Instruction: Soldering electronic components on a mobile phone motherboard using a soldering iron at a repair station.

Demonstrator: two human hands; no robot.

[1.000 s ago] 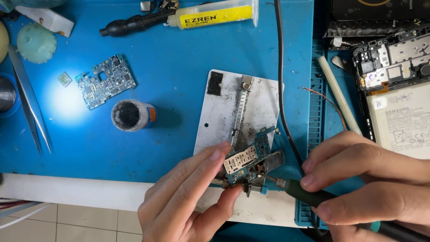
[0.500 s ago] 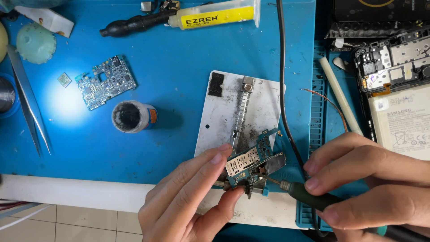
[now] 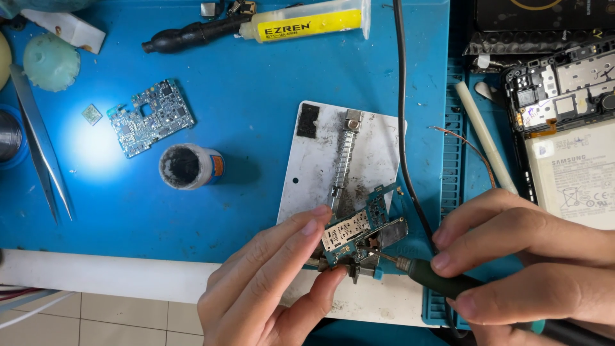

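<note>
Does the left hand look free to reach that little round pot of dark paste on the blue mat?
Probably yes. The pot stands open on bare mat up and left of the left hand, with nothing between them. But that hand's fingers are steadying the small circuit board, so it would have to let go.

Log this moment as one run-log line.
left hand: steadying circuit board | right hand: holding soldering iron, tip at board edge | board on metal holder plate | blue mat
</note>
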